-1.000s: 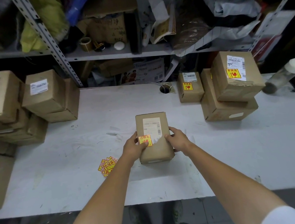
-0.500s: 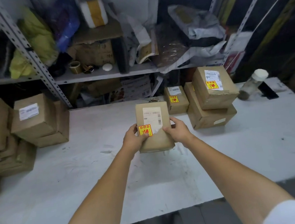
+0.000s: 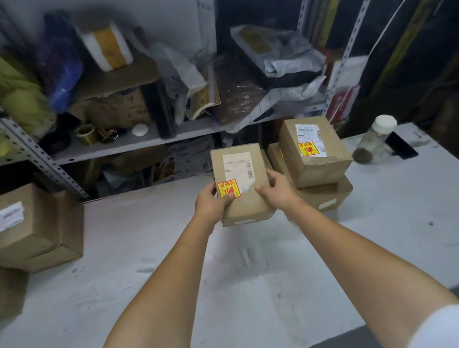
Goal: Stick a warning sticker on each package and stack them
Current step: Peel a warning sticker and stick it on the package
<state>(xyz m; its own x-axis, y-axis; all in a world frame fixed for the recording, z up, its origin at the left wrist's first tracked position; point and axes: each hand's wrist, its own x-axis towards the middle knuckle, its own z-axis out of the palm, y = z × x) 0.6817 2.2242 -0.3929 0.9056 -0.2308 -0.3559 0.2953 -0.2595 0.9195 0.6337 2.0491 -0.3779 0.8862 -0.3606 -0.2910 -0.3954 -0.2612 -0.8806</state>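
The package (image 3: 244, 200) was held in both hands, raised above the far middle of the white table (image 3: 147, 269), just left of the stacked boxes. The left hand (image 3: 212, 206) gripped its near-left edge, with the thumb curled onto the top face at the warning sticker (image 3: 229, 189). The right hand (image 3: 277, 192) gripped the near-right edge, thumb on top and fingers wrapped beneath. The red-and-yellow sticker sat on the near-left of the top face, beside the white shipping label (image 3: 237, 167). To the right, a stickered box (image 3: 314, 164) rested on a larger box (image 3: 328, 197). Unstickered boxes (image 3: 26, 234) stood stacked at the left edge. A white-capped bottle (image 3: 373, 140) was at the far right.
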